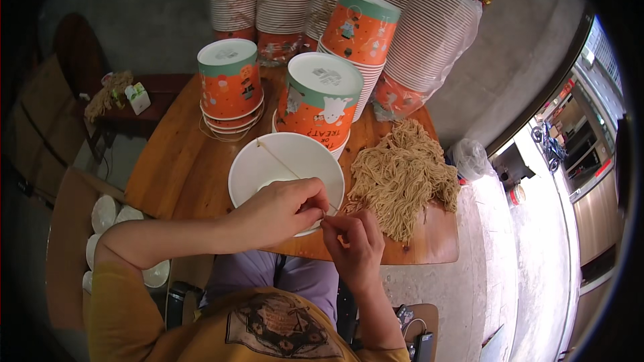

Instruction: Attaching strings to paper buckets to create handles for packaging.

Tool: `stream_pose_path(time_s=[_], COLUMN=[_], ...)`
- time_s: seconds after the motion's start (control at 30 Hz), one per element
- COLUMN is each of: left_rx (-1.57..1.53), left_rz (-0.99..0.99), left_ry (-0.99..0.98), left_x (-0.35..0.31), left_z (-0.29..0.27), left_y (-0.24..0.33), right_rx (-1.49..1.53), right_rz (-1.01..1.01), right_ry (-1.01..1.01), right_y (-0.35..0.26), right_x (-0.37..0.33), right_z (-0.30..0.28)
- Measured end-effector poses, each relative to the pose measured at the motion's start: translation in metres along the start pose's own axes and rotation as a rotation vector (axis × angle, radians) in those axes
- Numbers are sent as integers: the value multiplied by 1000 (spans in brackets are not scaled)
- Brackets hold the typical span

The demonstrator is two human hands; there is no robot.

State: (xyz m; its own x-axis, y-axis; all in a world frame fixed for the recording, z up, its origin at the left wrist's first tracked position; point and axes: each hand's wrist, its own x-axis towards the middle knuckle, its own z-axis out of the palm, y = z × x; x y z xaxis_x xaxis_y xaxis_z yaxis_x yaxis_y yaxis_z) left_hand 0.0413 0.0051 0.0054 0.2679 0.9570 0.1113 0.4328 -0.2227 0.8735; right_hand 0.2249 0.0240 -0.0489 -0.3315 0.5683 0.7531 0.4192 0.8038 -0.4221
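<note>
A white-lined paper bucket [249,171] sits mouth up at the table's near edge, right in front of me. From its far-left rim a thin tan cord [278,162] runs slackly across the mouth toward my hands. Above the bucket's right near rim, my left hand [285,206] is closed in a pinch on the cord. Close against it, just outside that rim, my right hand [357,241] pinches the cord too, fingers curled. The fingertips almost meet, and the exact spot they grip is partly hidden. To the right lies a heap of loose tan cords [402,177].
Upside-down orange and green buckets [325,94] stand behind the white one, with a shorter corded stack [229,87] to the left. Tall bagged bucket stacks [426,33] line the wall. A cardboard box [64,248] holding several white buckets sits low at left.
</note>
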Motion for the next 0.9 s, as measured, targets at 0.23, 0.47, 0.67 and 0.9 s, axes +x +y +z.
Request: stream_pose_path(time_s=[0.23, 0.47, 0.67, 0.9], left_rx=[66, -93, -239, -197], left_rz=[149, 37, -33, -100], left_ry=[74, 36, -19, -82], left_x=[0, 3, 6, 10], left_z=[4, 3, 0, -3], left_y=[-6, -6, -5, -6], right_rx=[-8, 99, 491, 466], right_rz=[-13, 87, 459, 481], right_ry=[-8, -16, -19, -39], right_y=[0, 0, 5, -2], right_x=[0, -2, -2, 4], right_z=[1, 1, 2, 0])
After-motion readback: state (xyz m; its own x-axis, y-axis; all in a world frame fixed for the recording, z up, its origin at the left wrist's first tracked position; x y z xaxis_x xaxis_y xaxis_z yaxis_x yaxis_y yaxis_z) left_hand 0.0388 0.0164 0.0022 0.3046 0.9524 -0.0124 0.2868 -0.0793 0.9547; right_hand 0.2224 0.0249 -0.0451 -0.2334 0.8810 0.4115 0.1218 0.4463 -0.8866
